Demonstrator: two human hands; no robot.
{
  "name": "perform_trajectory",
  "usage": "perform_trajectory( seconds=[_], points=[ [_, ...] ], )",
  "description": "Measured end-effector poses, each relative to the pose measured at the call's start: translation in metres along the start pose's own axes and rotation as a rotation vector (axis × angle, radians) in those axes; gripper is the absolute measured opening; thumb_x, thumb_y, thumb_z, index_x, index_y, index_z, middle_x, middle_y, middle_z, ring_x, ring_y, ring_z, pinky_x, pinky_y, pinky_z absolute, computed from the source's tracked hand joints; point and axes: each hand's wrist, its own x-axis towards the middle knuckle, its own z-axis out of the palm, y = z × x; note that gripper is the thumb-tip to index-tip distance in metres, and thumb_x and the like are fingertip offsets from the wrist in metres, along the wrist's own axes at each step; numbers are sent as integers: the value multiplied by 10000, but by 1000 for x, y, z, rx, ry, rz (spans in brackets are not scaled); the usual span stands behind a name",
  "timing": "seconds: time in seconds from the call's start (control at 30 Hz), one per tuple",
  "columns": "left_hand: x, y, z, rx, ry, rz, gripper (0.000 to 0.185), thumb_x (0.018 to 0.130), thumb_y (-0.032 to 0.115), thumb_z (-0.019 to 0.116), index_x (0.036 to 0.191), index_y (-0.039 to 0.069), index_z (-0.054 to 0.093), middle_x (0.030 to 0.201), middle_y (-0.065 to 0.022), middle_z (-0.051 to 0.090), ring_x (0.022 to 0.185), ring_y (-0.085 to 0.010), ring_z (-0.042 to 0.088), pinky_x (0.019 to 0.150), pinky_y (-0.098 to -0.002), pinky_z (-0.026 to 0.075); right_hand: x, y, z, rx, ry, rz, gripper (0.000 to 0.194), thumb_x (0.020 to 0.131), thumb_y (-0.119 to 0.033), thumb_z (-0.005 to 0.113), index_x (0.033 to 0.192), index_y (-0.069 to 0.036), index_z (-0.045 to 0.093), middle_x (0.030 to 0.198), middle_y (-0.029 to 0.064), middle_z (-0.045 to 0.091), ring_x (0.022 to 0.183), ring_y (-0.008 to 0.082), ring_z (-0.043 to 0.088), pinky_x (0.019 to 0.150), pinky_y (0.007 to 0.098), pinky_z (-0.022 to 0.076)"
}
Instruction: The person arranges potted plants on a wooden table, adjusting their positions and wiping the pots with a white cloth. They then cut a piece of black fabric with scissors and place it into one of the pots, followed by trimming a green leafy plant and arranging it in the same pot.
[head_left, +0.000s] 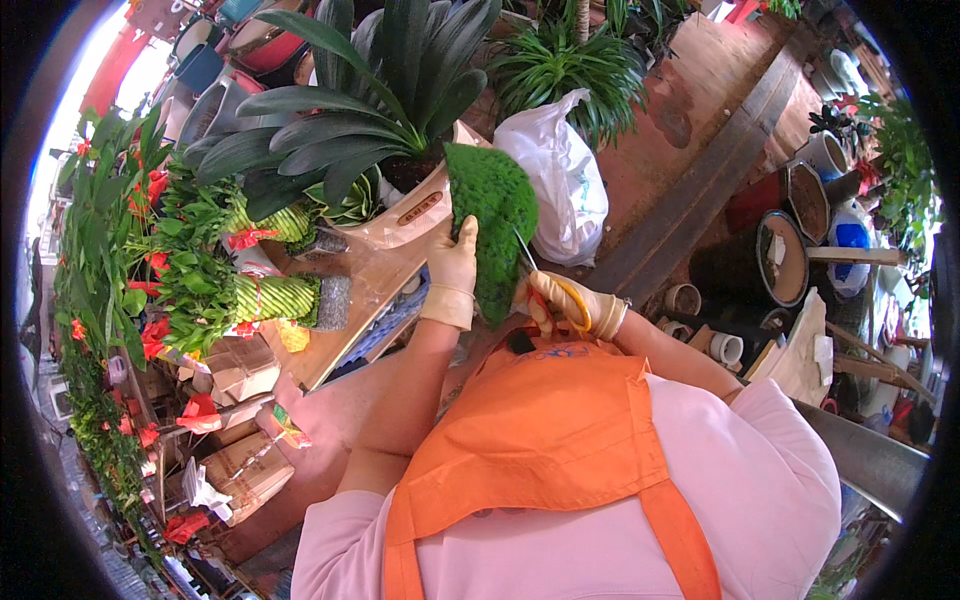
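My left hand, in a pale glove, grips the left edge of a sheet of green moss, thumb on top. In my gloved right hand are scissors with red and yellow handles. Their blades reach the right edge of the moss; how wide they stand apart I cannot tell. Just beyond my left hand is a pale planter with a dark-leaved plant, soil showing at its base. A smaller plant with yellow-edged leaves grows at the planter's left side. The moss overlaps the planter's right end.
A white plastic bag stands right of the moss. Bundled lucky bamboo with red ribbons rests on the wooden table at left. Cardboard boxes lie lower left. Several pots, including a large black one, are at right.
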Motion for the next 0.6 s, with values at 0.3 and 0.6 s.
perform_trajectory(
  seconds=[0.3,0.6],
  points=[
    [-13,7,-32,-44,102,-21,353,931,296,674,900,-56,668,721,-4,620,631,-101,483,606,-311,447,1,-10,-7,-254,-357,-16,593,979,-563,457,1212,-21,516,757,0,503,662,105,477,613,246,412],
    [-39,26,-38,-114,57,-293,557,850,311,761,1219,-66,582,1067,-96,672,902,-146,599,824,-290,491,19,-9,8,-93,-239,-18,603,971,-563,470,1209,-13,539,798,22,534,696,136,514,671,277,452]
  ],
)
